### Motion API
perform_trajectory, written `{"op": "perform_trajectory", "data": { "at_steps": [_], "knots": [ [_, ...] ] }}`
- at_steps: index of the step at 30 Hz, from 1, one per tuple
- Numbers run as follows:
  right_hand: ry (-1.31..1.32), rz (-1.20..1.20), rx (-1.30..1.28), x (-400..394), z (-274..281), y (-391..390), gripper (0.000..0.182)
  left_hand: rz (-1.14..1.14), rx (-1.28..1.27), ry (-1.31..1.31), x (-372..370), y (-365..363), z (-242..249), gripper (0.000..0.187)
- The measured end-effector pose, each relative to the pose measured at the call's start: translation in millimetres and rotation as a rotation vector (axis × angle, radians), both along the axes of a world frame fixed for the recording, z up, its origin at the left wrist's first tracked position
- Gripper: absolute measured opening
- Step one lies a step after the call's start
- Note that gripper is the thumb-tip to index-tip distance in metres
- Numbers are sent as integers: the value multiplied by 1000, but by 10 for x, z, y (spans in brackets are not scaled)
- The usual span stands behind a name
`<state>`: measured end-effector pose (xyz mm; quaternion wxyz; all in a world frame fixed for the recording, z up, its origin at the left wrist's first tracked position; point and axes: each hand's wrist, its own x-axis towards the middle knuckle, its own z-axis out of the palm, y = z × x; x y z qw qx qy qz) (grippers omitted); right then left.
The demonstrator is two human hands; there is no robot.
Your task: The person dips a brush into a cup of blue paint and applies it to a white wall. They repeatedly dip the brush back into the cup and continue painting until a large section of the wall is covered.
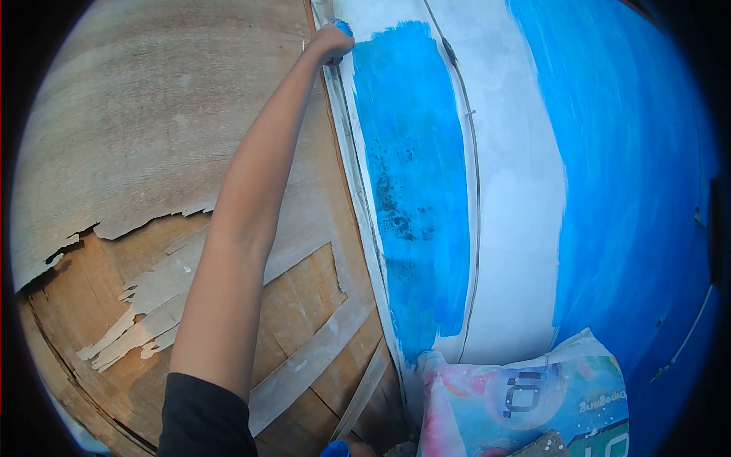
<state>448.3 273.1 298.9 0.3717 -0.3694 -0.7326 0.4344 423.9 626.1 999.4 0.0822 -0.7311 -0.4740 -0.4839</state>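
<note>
My left arm reaches up from the lower left to the seam between the wooden panel and the wall. At its end, my left hand [333, 43] is closed around a small blue-topped object [342, 28], largely hidden by the fingers; I cannot make out its kind. Right beside the fist is the upper end of a blue-painted strip [415, 99]. Dark, patchy stains [396, 209] show through the paint halfway down. I see no part that is clearly my right hand.
A worn plywood panel [167, 99], torn open below, fills the left. A cable [476, 198] runs down the white wall band [518, 190], with blue wall [632, 167] further right. A printed sack [525, 396] stands at lower right. A blue item [335, 449] shows at the bottom edge.
</note>
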Motion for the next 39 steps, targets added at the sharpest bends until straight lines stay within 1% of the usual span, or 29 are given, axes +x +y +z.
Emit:
{"op": "perform_trajectory", "data": {
  "at_steps": [2, 4, 6, 7, 9, 10, 12, 14, 16, 17, 19, 20, 22, 23, 24, 25, 26, 27, 28, 29, 30, 31, 32, 33, 34, 37, 39],
  "knots": [
    [35, -8, 23, -35, -62, -23, 45, 45, -164, 118, -6, -85, -260, 18],
    [66, -38, 72, -68, -170, -60, 45, 22, -278, 71, 34, -61, -695, 14],
    [-4, -134, 173, -135, -374, -92, 47, -21, -203, 7, 13, 123, -1167, 17],
    [-37, -183, 223, -171, -463, -77, 48, -15, -215, 30, 9, 158, -1403, 19],
    [-46, -159, 227, -194, -547, -13, 48, -31, -283, 58, -13, 92, -1880, 20],
    [-51, -144, 225, -196, -553, -40, 49, -52, -338, 56, -17, 24, -2135, 20],
    [-99, -33, 54, -113, -356, -16, 58, -54, -469, 186, 11, -139, -2606, 19],
    [-160, 87, -105, -24, -185, 14, 67, -107, -610, 142, -5, -261, -3065, 19],
    [-85, -2, -26, -46, -165, -63, 56, -98, -817, 361, -35, -435, -3181, 22],
    [-45, -53, 18, -59, -170, -81, 51, -116, -918, 454, -37, -452, -3171, 23],
    [-71, -110, 143, -118, -438, -129, 52, -155, -1113, 642, -33, -425, -3117, 27],
    [-82, -137, 207, -143, -507, -104, 53, -131, -1070, 604, -18, -422, -3001, 27],
    [-63, -101, 37, -48, -114, -180, 53, -88, -987, 520, 21, -361, -2666, 28],
    [-58, -85, -41, 5, 32, -156, 53, -60, -918, 445, -4, -53, -2514, 28],
    [-80, -99, 25, -4, -37, -113, 53, -56, -914, 388, 13, -38, -2194, 29],
    [-100, -112, 86, -30, -195, -129, 53, -27, -926, 388, 57, -8, -1877, 27],
    [-117, -124, 145, -41, -273, -97, 53, -90, -907, 302, 59, 28, -1614, 25],
    [-83, -47, 42, 33, -72, -90, 54, -100, -941, 290, 70, 61, -1315, 23],
    [-71, -22, -12, 97, 64, -78, 54, -85, -930, 232, 129, -93, -1063, 22],
    [-76, -15, -31, 108, 104, -66, 55, -87, -848, 245, 118, -64, -849, 21],
    [-78, -15, -37, 114, 131, -51, 55, -94, -847, 250, 137, -132, -650, 21],
    [-78, -12, -40, 128, 137, -33, 56, -54, -752, 199, 160, -158, -528, 22],
    [-78, -11, -42, 136, 124, -23, 56, -62, -776, 122, 141, 23, -319, 22],
    [-79, -10, -44, 153, 121, -1, 57, -68, -764, 114, 126, 71, -164, 22],
    [-83, -11, -47, 175, 112, 15, 57, -77, -753, 108, 121, 63, -77, 23],
    [-80, -10, -56, 217, 107, 39, 59, -36, -506, -12, 153, -123, 51, 24],
    [-82, -9, -63, 211, 115, 48, 59, -57, -321, 22, 103, -171, 67, 23]
  ]
}}
